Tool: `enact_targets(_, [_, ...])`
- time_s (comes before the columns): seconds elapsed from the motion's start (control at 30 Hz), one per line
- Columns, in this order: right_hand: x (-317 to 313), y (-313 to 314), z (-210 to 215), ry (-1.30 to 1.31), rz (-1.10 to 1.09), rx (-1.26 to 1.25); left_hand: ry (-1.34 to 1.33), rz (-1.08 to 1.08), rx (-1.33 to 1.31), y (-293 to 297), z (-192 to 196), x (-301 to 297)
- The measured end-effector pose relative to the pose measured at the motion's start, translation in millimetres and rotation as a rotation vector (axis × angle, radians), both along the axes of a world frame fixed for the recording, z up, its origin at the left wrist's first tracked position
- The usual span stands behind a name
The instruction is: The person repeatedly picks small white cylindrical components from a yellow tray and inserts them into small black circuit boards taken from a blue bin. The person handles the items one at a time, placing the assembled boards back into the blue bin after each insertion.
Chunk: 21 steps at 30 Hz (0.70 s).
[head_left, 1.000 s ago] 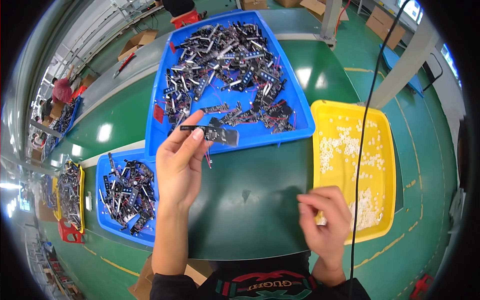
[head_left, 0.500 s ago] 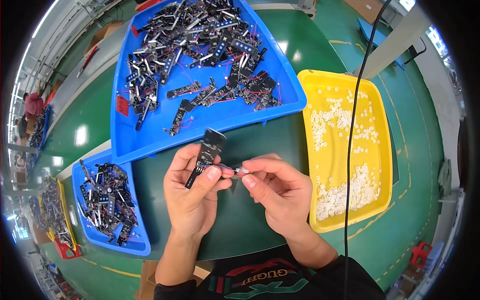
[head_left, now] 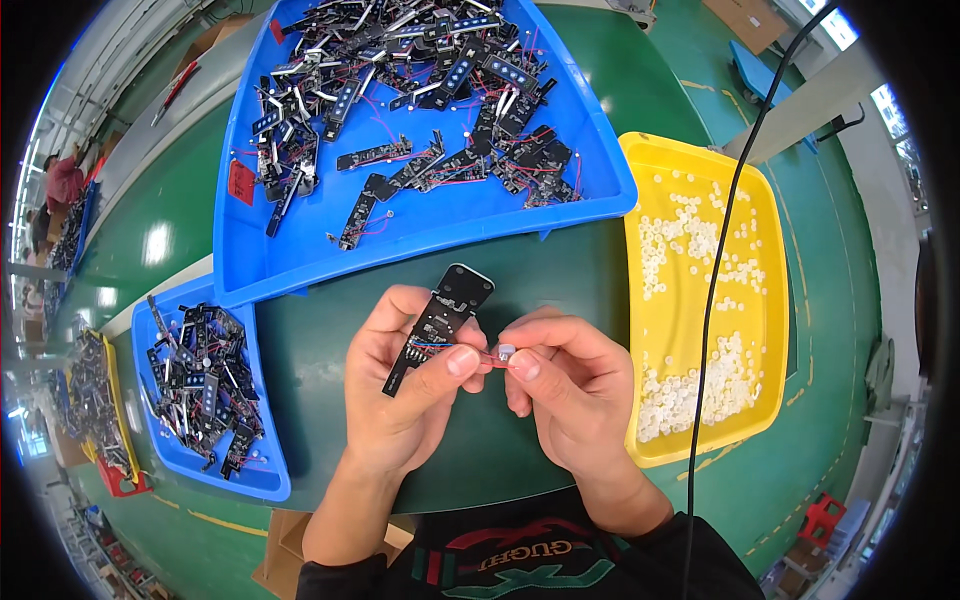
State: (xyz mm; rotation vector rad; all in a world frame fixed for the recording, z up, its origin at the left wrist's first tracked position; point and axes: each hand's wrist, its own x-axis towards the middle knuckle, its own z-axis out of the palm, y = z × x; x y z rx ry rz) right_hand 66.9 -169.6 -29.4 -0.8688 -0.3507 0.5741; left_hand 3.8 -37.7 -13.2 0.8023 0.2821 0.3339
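Observation:
My left hand (head_left: 400, 385) grips a narrow black circuit board (head_left: 440, 312) with thin red and blue wires coming off it, held tilted above the green table (head_left: 320, 400). My right hand (head_left: 570, 390) pinches a small white ring part (head_left: 505, 352) between thumb and forefinger, right at the wire ends by my left thumb. Both hands meet over the table's near middle. A large blue tray (head_left: 300, 270) heaped with the same black boards lies just beyond my hands. A yellow tray (head_left: 770, 300) of small white ring parts lies to my right.
A smaller blue tray (head_left: 250, 470) holding several black boards lies at my left. A black cable (head_left: 715, 300) hangs down across the yellow tray. More trays and a person in red (head_left: 62, 180) are at the far left. A cardboard box (head_left: 285, 550) is below the table edge.
My right hand came from the yellow tray to meet my left hand, bringing a white part. My left hand brought the board nearer to me, and the view shifted closer.

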Motion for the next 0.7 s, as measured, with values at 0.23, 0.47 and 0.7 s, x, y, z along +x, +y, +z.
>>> enact_targets(0.23, [0.9,-0.4,1.5,-0.192,-0.102,-0.088,-0.099,-0.028,-0.071,3.0,-7.8,-2.8])
enact_targets(0.47, [0.1,0.0,2.8,-0.433,-0.208,-0.17,-0.086,-0.011,-0.06,1.2,-5.4,-2.3])
enact_targets(0.7, [0.2,0.8,1.9,-0.511,-0.199,-0.134,-0.102,0.02,0.015,1.1,-5.5,-1.8])
